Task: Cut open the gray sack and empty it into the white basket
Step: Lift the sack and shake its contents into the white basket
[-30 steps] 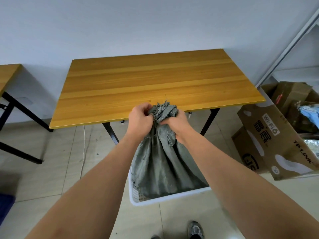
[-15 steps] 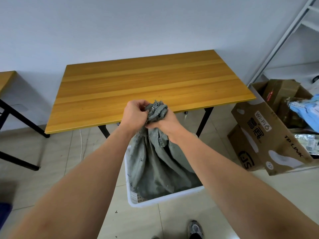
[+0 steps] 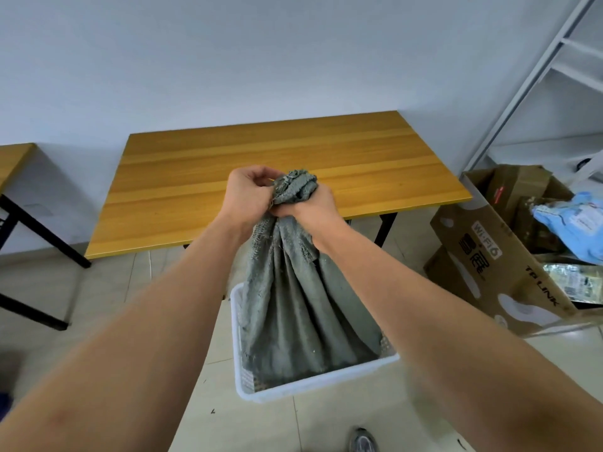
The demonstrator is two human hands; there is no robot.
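Note:
The gray sack (image 3: pixel 300 314) hangs upright from its bunched, frayed neck, and its lower part rests inside the white basket (image 3: pixel 323 381) on the floor. My right hand (image 3: pixel 310 207) is closed around the neck from the right. My left hand (image 3: pixel 249 194) pinches the frayed top edge from the left. The two hands touch each other at the neck. The sack hides whatever lies in the basket.
A wooden table (image 3: pixel 202 177) stands just behind the basket, with a second table (image 3: pixel 13 161) at far left. Open cardboard boxes (image 3: pixel 489 256) with packages sit on the floor at right, below a white metal rack (image 3: pixel 535 76). My shoe (image 3: pixel 362 440) is near the basket.
The sack's neck has been lifted higher, in front of the table top, and the cloth hangs longer and straighter. The view has tilted up and swung slightly right.

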